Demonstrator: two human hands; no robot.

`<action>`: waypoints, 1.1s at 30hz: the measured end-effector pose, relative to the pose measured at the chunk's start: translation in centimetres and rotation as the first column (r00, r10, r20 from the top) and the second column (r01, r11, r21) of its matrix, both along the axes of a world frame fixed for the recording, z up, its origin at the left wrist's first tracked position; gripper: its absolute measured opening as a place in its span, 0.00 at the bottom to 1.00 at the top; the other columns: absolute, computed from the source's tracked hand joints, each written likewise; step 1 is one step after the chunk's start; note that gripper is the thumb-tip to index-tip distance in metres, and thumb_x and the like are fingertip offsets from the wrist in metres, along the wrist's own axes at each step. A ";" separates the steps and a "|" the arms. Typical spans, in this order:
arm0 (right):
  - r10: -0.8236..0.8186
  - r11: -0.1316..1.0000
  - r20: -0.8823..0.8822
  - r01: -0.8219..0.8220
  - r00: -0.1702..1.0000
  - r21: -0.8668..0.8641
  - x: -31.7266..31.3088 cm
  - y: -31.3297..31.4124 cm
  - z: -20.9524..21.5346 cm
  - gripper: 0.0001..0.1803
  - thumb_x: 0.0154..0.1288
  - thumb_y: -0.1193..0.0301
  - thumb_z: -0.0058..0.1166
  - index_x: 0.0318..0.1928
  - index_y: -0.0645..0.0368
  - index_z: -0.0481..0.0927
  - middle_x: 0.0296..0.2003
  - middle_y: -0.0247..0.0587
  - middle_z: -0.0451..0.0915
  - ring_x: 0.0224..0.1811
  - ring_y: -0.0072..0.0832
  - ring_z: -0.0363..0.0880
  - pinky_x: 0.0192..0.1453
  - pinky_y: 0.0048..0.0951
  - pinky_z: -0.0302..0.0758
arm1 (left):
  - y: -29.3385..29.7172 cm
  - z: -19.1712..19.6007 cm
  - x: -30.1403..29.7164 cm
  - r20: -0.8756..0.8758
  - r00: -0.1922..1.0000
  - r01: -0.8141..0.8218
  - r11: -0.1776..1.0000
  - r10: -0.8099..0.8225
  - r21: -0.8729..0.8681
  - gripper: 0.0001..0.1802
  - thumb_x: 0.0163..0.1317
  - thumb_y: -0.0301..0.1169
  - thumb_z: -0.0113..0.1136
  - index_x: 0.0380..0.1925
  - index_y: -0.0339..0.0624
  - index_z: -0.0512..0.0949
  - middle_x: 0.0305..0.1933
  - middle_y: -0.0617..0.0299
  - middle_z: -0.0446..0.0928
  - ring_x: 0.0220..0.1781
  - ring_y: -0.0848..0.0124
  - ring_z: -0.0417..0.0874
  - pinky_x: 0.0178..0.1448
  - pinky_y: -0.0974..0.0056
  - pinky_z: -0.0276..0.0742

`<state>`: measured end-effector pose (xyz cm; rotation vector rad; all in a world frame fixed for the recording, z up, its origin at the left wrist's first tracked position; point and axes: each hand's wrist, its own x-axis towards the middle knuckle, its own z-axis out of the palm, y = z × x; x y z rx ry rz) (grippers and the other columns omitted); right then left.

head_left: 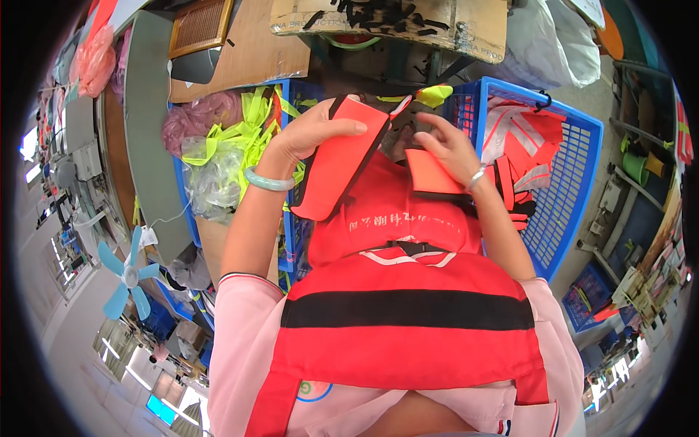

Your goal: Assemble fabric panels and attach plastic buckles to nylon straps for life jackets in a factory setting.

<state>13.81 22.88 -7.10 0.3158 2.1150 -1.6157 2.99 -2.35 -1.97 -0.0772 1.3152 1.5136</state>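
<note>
My left hand (312, 132) is closed on a red-orange fabric piece (342, 158) with black edging, its thumb lying flat across the front. A narrow strip (401, 107) sticks out at that piece's upper right corner. My right hand (450, 151) has its fingers apart and slightly bent, to the right of that piece. Under its palm is a second orange fabric piece (435, 175) with a black lower edge; whether the palm presses on it I cannot tell. A red apron (408, 353) with a black band covers my front, and red cloth (397, 211) with white lettering spreads over my lap.
On the right, a blue plastic basket (571, 156) holds orange pieces with pale stripes (524, 131). Another blue basket (289, 244) on the left holds yellow-green straps (255, 131) and clear plastic bags (216, 178). Black scraps lie on a cardboard box (466, 33) ahead. A blue fan (129, 275) stands left.
</note>
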 end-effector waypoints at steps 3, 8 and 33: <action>0.002 1.000 -0.056 -0.002 0.998 0.011 -0.8 -2.8 0.1 0.38 0.54 0.61 0.63 0.63 0.58 0.63 0.27 0.38 0.77 0.30 0.30 0.78 0.36 0.29 0.72 | 0.4 -0.3 0.2 0.010 1.000 0.014 0.998 -0.015 0.057 0.16 0.54 0.31 0.64 0.43 0.41 0.73 0.38 0.67 0.77 0.41 0.81 0.76 0.47 0.73 0.73; 0.058 0.990 -0.304 -0.016 0.951 0.139 -1.0 -4.7 -0.5 0.38 0.48 0.63 0.63 0.61 0.52 0.65 0.45 0.46 0.76 0.44 0.42 0.78 0.48 0.37 0.74 | 2.1 0.5 0.5 0.035 0.990 0.135 0.990 -0.137 0.046 0.23 0.54 0.33 0.65 0.50 0.40 0.73 0.44 0.63 0.77 0.44 0.77 0.76 0.51 0.71 0.73; 0.499 0.604 -0.225 -0.150 0.837 0.783 -3.5 0.3 5.2 0.15 0.62 0.53 0.48 0.34 0.48 0.79 0.24 0.39 0.80 0.28 0.38 0.80 0.30 0.39 0.73 | -0.6 -2.5 -0.4 -0.609 0.701 0.251 0.928 -0.370 -0.275 0.15 0.60 0.27 0.56 0.48 0.39 0.76 0.43 0.56 0.79 0.46 0.68 0.79 0.52 0.67 0.72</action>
